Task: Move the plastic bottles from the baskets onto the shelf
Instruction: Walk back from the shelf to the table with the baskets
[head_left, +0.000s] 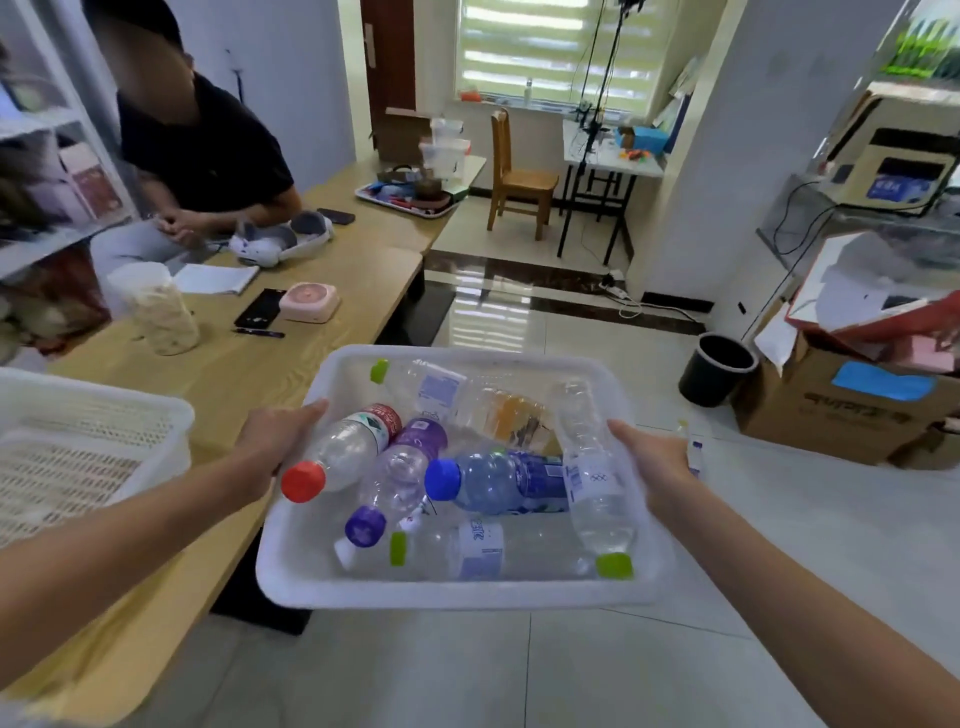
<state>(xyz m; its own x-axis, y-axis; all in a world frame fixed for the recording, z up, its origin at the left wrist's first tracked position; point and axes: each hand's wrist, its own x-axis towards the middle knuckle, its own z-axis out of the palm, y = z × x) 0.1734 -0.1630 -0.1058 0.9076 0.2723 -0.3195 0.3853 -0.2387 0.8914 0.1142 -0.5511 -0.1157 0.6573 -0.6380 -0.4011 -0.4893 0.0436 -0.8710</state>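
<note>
Carrying a full basket (457, 597); shelving seemingly not yet begun.
At lower centre the left hand (275, 441) and right hand (654, 462) clamp opposite rims, plastic bottles (498, 480) all lying inside. Farther left, a second basket (104, 415) on the table (249, 374) shows no bottles; the shelf (57, 124) stands upper left.

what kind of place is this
Probably a shared office or workroom: a long wooden table with a notebook and phone, a tall black stand by the window, and cardboard boxes on the floor. A white basket of plastic bottles is being carried.
</note>
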